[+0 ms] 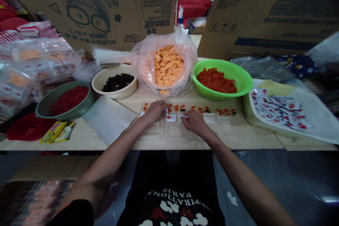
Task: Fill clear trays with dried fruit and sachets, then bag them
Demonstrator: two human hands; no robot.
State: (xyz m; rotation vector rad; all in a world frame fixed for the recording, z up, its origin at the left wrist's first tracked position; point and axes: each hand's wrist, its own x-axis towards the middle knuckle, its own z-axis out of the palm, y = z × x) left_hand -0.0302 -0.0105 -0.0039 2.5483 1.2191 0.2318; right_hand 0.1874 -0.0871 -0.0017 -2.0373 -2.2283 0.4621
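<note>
At twelve o'clock on the worktop (pixel 238 137), left hand (pixel 156 112) and right hand (pixel 192 122) are down, fingers (pixel 185 116) pinched narrow, their hold too small to tell! Black shirt (pixel 169 197) reads "PARIS".

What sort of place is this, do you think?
Probably a small food-packing workshop: a green bowl of chopped red food, a plastic bag of orange pieces, many small printed packets, and large cardboard cartons.

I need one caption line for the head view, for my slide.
Left hand and right hand handle white sachets by a row of small food pieces on a clear tray.
</note>
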